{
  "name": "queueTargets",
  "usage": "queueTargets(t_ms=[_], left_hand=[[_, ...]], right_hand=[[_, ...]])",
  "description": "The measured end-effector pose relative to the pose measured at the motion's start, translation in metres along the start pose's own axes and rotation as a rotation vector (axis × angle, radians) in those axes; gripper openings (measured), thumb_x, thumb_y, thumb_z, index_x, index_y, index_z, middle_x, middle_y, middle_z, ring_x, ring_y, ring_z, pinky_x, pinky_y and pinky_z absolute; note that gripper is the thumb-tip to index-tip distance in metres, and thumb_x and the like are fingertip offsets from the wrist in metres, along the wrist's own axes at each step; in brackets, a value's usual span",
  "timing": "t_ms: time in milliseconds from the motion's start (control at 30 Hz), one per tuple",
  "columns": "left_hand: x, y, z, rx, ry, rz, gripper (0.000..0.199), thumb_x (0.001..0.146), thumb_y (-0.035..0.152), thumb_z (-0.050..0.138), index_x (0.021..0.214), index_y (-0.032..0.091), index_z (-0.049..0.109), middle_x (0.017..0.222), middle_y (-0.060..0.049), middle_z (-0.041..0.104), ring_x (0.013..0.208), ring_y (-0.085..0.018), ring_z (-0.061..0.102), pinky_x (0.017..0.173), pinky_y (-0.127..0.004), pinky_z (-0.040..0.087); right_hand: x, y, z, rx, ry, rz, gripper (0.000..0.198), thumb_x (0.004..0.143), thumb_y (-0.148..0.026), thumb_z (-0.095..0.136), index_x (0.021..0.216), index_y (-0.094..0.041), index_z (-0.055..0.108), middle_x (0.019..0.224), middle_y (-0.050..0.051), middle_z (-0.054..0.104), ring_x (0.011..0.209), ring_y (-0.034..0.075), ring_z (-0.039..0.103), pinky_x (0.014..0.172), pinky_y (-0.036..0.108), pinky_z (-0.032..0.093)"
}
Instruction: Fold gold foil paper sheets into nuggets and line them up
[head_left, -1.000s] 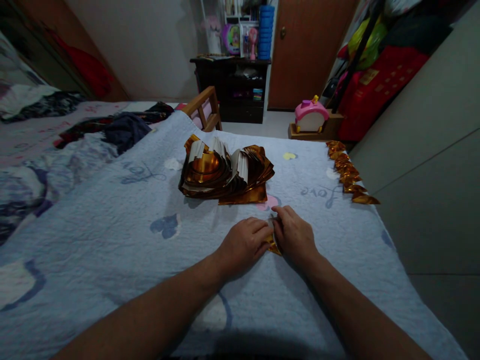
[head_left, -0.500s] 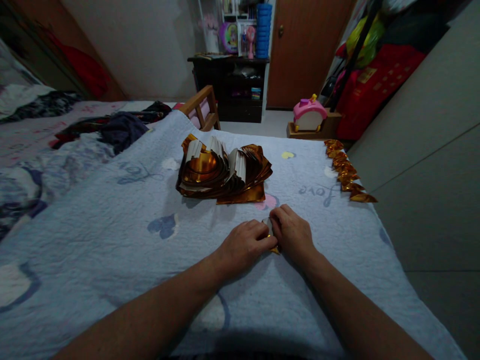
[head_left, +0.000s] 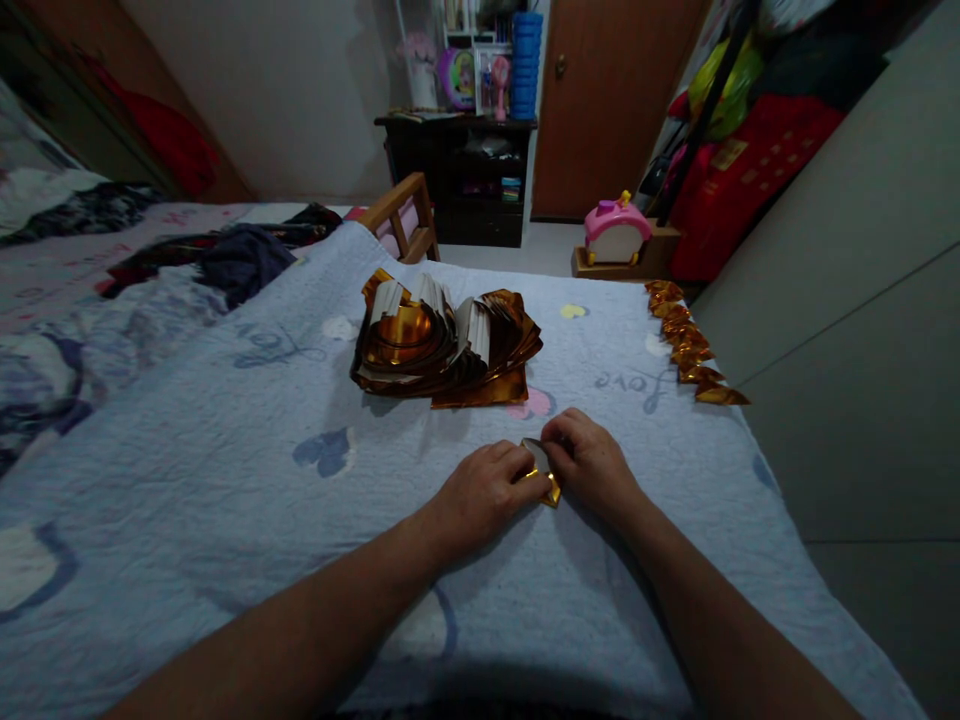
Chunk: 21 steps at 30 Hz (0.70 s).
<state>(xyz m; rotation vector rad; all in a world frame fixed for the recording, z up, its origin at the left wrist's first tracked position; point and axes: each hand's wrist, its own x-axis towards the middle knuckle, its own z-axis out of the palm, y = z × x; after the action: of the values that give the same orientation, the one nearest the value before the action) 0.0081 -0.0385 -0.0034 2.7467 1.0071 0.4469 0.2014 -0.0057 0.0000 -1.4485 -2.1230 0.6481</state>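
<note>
A small folded sheet of gold foil paper [head_left: 553, 492], with its pale inner side partly showing, lies on the bedspread between my hands. My left hand [head_left: 491, 485] is closed on its left side, thumb and fingers pressing it. My right hand [head_left: 589, 460] pinches its upper right edge with bent fingers. Just beyond, a thick curled bundle of gold foil sheets [head_left: 450, 345] rests on the bed, white backs showing in places. Along the right edge of the bed runs a row of several folded gold foil pieces [head_left: 686, 345].
Under everything is a light blue bedspread [head_left: 247, 520] printed with hearts. Rumpled dark clothes [head_left: 247, 262] lie at the left. Past the bed's far edge are a wooden chair [head_left: 409, 215], a dark cabinet [head_left: 472, 185] and a pink toy [head_left: 616, 232]. A pale panel [head_left: 862, 400] stands at the right.
My right hand has shifted slightly away from my left, so more of the foil paper shows between them. My left hand stays nearly in place. The view has shifted slightly.
</note>
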Motion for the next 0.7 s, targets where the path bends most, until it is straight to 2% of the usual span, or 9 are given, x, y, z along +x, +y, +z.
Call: queueTargets(t_ms=[233, 467, 700], left_hand=[[-0.0032, 0.0008, 0.0064, 0.055, 0.134, 0.054, 0.018, 0.1, 0.027, 0.054, 0.113, 0.024, 0.066, 0.113, -0.006, 0.062, 0.107, -0.023, 0.054, 0.094, -0.038, 0.05], [-0.0026, 0.0042, 0.0004, 0.024, 0.076, 0.032, 0.021, 0.102, 0.025, 0.049, 0.116, 0.021, 0.066, 0.116, -0.006, 0.064, 0.117, -0.023, 0.057, 0.102, -0.038, 0.049], [-0.0032, 0.0032, 0.001, 0.033, 0.061, 0.029, 0.024, 0.103, 0.027, 0.048, 0.117, 0.022, 0.066, 0.117, -0.007, 0.066, 0.119, -0.024, 0.058, 0.103, -0.042, 0.049]], right_hand=[[-0.0028, 0.0005, 0.0016, -0.02, -0.016, -0.035, 0.012, 0.086, -0.011, 0.061, 0.086, -0.02, 0.069, 0.091, 0.002, 0.062, 0.079, 0.015, 0.059, 0.069, 0.026, 0.042], [-0.0056, 0.002, 0.0049, -0.055, -0.015, -0.06, 0.016, 0.088, -0.013, 0.062, 0.091, -0.021, 0.075, 0.092, 0.002, 0.064, 0.082, 0.015, 0.062, 0.071, 0.026, 0.044], [-0.0071, 0.0011, 0.0022, -0.062, -0.066, -0.081, 0.021, 0.089, -0.009, 0.06, 0.095, -0.02, 0.076, 0.092, 0.004, 0.064, 0.084, 0.016, 0.061, 0.072, 0.026, 0.045]])
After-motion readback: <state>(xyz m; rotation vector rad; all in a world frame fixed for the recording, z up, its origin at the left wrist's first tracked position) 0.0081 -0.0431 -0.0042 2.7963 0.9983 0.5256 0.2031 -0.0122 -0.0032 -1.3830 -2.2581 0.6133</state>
